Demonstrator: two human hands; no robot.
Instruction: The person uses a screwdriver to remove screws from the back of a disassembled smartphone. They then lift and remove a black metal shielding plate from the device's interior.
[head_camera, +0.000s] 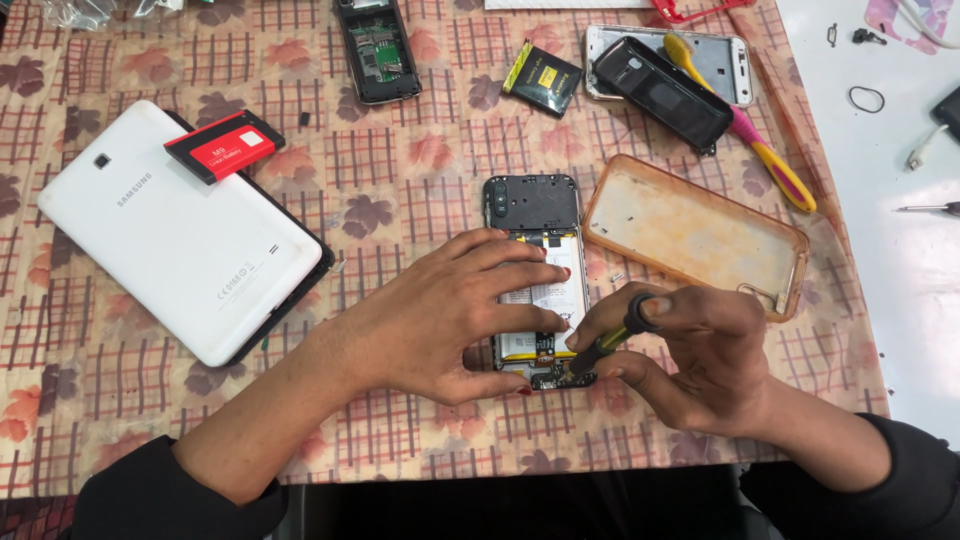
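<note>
On the tabletop (400, 180), seen from the head camera, an opened phone (537, 275) lies face down at the middle of the patterned cloth, its back cover off and its battery and boards showing. The left hand (440, 320) lies flat across the phone's lower half, fingers (520, 262) spread over the battery, which looks meant to pin the phone so it cannot slide or turn. The right hand (695, 355) has its grip closed around a small screwdriver (610, 342), held steeply with one fingertip on the cap; the tip meets the phone's bottom edge near the small board, a hold that suits pressing down while twisting.

Just right of the phone lies an orange clear case (695, 235), open side up and apart from the work. A white tablet (180, 230) rests at the left with a red battery (224, 145) on its corner. Farther back lie another opened phone (377, 50), a black-and-yellow battery (542, 78), a dark cover (662, 92) on a silver frame (722, 55), and a toothbrush (770, 160).
</note>
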